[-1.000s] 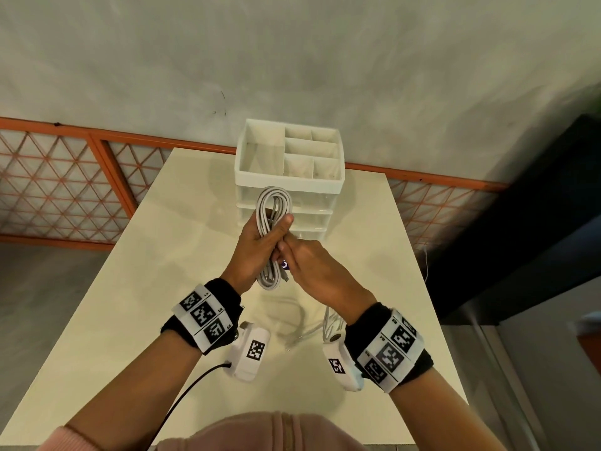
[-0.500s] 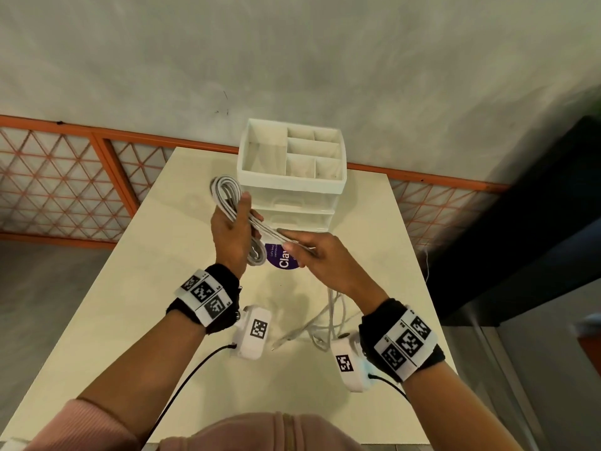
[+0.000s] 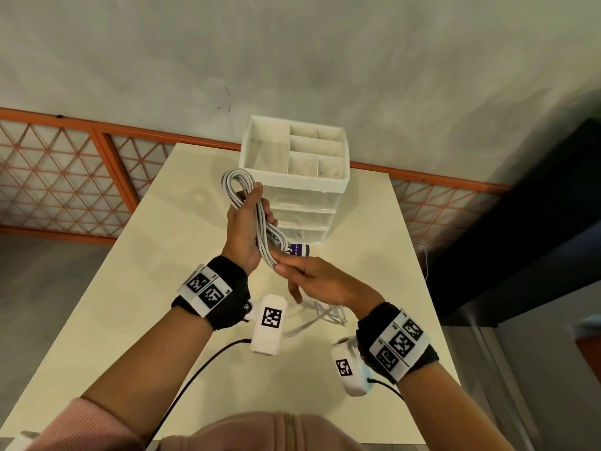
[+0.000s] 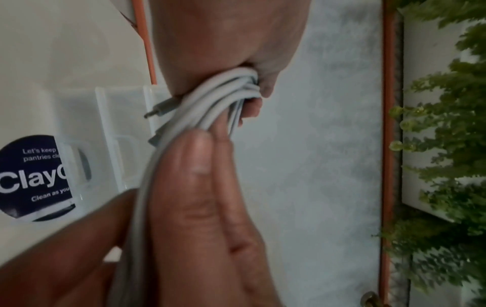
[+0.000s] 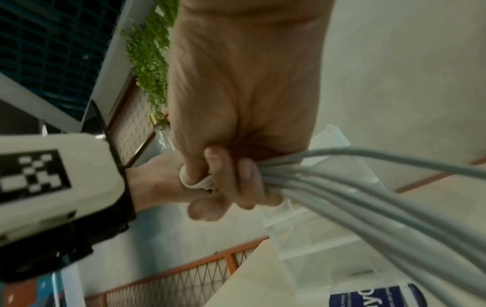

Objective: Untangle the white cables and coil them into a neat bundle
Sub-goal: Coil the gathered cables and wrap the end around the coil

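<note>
Left hand (image 3: pixel 242 232): I am gripping the coiled white cables (image 3: pixel 260 222) above the table (image 3: pixel 130 288), fingers curled round them.
Right hand (image 3: pixel 320 281): I am pinching the coil's lower end.
Loose cables (image 3: pixel 322 312): lying on the table beneath my right hand.

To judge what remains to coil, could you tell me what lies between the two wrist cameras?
Loose white cable lies tangled there on the table, under the right hand; only the head view shows it.
</note>
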{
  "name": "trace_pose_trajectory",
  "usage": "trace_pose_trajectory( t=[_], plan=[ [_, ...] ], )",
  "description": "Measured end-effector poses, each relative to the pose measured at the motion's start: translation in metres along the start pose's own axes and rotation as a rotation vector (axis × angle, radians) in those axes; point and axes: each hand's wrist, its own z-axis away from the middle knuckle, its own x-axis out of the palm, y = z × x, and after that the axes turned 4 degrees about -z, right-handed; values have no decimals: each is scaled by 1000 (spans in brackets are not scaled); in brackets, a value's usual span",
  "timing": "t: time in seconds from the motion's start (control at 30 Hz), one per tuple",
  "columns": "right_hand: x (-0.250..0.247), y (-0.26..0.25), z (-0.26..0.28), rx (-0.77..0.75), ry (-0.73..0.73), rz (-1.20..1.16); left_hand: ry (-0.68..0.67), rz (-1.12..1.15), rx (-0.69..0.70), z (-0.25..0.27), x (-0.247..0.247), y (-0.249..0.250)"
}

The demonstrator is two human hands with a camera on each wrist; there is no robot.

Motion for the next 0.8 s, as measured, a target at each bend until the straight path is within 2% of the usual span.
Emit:
trace_pose_trajectory(
  t=[0.1, 0.17, 0.23, 0.3, 0.4, 0.47, 0.63, 0.8],
  plan=[
    [-1, 4, -1, -1, 69, 121, 77, 39, -14, 0, 2, -1],
    [-1, 2, 0, -19, 43, 143, 151, 67, -1, 0, 4, -3],
    [-6, 0, 5, -62, -58, 37, 177, 126, -8, -1, 4, 0],
    [-19, 3, 13, -83, -80, -138, 166, 168, -15, -3, 1, 7],
    [-40, 13, 20, 2, 75, -293, 136, 168, 1, -3, -5, 16],
    [-49, 16, 23, 48, 166, -282, 116, 83, 41, 0, -7, 17],
    [-60, -4, 20, -25, 267, -127, -57, -185, 131, 13, -1, 16],
    [-58, -27, 16, -145, 411, -41, -210, -387, 134, 27, 12, 8]
  ],
)
